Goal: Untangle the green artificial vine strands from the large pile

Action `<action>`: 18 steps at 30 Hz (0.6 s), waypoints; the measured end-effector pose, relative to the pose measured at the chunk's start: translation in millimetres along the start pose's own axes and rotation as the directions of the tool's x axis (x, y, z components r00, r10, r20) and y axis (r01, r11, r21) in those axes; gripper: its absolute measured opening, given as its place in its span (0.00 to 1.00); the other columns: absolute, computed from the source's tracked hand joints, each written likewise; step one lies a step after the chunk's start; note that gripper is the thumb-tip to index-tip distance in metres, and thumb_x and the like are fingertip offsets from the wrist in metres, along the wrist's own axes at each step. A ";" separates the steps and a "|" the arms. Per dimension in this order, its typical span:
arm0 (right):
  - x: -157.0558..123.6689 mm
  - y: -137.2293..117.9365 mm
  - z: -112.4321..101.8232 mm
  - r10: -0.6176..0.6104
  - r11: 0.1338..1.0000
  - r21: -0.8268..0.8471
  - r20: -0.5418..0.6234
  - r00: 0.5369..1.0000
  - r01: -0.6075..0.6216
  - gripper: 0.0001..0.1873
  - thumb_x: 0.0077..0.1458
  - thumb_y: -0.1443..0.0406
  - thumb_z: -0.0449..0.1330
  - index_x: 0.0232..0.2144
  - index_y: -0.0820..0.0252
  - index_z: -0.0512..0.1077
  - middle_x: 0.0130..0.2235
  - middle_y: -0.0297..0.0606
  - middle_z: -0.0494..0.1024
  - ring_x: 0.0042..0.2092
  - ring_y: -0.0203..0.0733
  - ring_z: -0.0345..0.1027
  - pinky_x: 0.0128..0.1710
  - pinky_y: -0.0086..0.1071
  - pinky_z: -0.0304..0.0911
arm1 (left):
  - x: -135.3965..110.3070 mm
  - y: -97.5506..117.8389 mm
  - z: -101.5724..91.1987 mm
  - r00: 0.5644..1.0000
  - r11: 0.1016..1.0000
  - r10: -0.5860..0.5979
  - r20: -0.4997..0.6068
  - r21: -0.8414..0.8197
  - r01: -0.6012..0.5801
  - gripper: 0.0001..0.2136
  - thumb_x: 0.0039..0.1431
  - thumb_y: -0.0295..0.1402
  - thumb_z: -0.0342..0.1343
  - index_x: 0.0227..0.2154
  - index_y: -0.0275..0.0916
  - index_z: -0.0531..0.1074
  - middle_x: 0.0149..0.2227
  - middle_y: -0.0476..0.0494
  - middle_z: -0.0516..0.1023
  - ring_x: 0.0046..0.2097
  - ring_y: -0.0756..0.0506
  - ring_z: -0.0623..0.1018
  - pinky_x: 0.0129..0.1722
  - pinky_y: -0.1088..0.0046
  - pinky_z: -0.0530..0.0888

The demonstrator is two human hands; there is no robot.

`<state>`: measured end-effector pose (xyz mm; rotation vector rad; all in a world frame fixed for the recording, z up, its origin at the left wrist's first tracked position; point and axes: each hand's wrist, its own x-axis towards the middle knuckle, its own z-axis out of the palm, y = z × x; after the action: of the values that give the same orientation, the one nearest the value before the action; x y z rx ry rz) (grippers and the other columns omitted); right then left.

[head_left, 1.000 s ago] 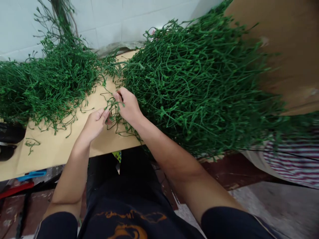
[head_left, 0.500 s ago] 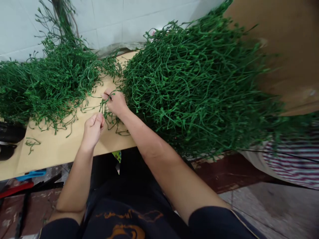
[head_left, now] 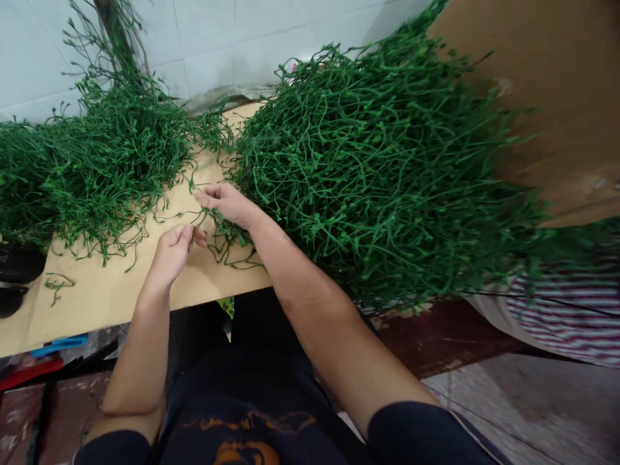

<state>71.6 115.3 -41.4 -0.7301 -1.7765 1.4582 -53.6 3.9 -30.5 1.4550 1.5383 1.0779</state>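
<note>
My left hand (head_left: 173, 250) is over the cardboard sheet, its thumb and forefinger pinched on the lower part of a thin green stem (head_left: 197, 223). Just above and to the right, my right hand (head_left: 230, 203) has its fingertips closed on a green stem with small tips, which rises past the fingers. Loose green stems (head_left: 227, 248) lie under and beside my right hand. A big heap of tangled green stems (head_left: 378, 168) with small bud-like tips is close to my right forearm. Another heap of stems (head_left: 106, 155) spreads to the left of both hands.
The cardboard sheet (head_left: 111, 294) covers the work surface, and a small stem cluster (head_left: 59, 284) lies at its left. Black objects (head_left: 19, 265) stand at the left edge. Blue (head_left: 58, 344) and red (head_left: 31, 373) items lie below. A tiled wall (head_left: 208, 39) is behind.
My right hand has turned and its fingers have stretched out more toward the left. My left hand has moved slightly left and down, its fingers loosening from a fist into a pinch.
</note>
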 end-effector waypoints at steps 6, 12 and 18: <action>4.7 5.6 -2.7 0.012 0.975 -0.216 -0.185 0.983 -0.053 0.13 0.51 0.67 0.57 0.17 0.63 0.64 0.19 0.29 0.60 0.26 0.30 0.52 0.32 0.28 0.52 | -7.7 8.2 0.7 0.995 0.910 0.102 0.020 0.403 -0.102 0.18 0.60 0.40 0.44 0.19 0.38 0.67 0.20 0.49 0.68 0.26 0.49 0.67 0.29 0.74 0.62; 16.3 16.6 -8.0 0.034 0.900 -0.337 -0.577 0.816 -0.275 0.17 0.54 0.68 0.54 0.16 0.59 0.57 0.19 0.28 0.56 0.26 0.31 0.48 0.31 0.29 0.51 | -38.1 49.5 20.2 0.772 0.816 0.416 0.480 0.176 -0.550 0.20 0.64 0.38 0.38 0.18 0.38 0.63 0.20 0.48 0.65 0.27 0.50 0.67 0.31 0.73 0.64; 16.2 8.5 10.5 -0.209 0.790 -0.613 -0.275 0.939 -0.004 0.11 0.60 0.64 0.49 0.26 0.60 0.66 0.27 0.33 0.68 0.30 0.33 0.60 0.32 0.29 0.61 | -1.0 74.9 61.4 0.789 0.725 0.526 0.317 0.318 -0.611 0.10 0.62 0.34 0.44 0.35 0.37 0.69 0.36 0.42 0.74 0.41 0.46 0.73 0.44 0.68 0.68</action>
<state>53.5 123.8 -48.1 -1.1035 -1.9780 0.6092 31.0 7.9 16.6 2.3702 1.2230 0.9173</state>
